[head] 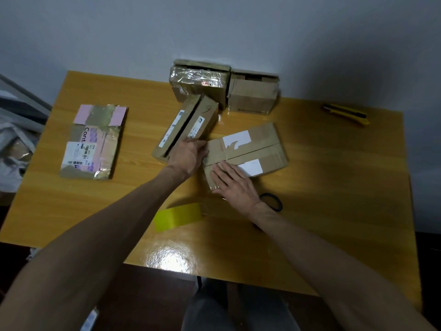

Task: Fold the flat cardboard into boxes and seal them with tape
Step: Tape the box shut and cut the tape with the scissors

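The right hand lies flat with fingers straight, pressing the near top flap of a brown cardboard box at the middle of the table. The left hand curls its fingers over the box's left end. White labels sit on either side of the closed top seam. Just beyond lies a narrower box.

Glossy wood table (matt cardboard box).

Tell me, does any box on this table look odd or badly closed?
Yes. The box marked 9, in the middle, shows a long dark gap along its top seam: the flaps stand apart, and no tape seems to bridge them. The nearer box, which the left hand grips and the right hand presses, has flaps that meet.
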